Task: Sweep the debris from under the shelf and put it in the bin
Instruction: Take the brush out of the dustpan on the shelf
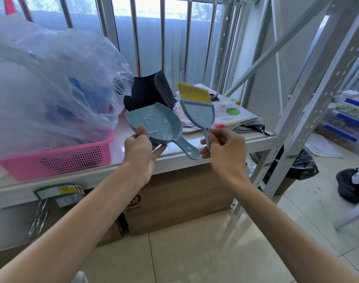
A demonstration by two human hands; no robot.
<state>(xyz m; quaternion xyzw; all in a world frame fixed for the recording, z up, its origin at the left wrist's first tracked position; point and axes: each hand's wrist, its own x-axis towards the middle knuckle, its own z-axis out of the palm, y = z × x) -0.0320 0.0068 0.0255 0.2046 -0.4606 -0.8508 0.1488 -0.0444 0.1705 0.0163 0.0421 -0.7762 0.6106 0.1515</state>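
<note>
My left hand (143, 149) grips the side of a small light-blue dustpan (158, 124), thumb on its inner face, and holds it above the white ledge. My right hand (225, 148) pinches the thin handle of a light-blue hand brush (199, 113) with yellow bristles pointing up. The dustpan's handle points down right, close to my right fingers. A bin lined with a black bag (301, 166) stands on the floor behind the grey metal shelf frame (309, 103) at the right. Small specks of debris (317, 189) lie on the tiles near the bin.
A pink basket (58, 160) full of clear plastic bags sits on the white ledge (174, 158) at the left. A black bag and folded cloth lie further back. Cardboard boxes (180, 197) stand under the ledge. A black shoe (348, 184) is at the far right.
</note>
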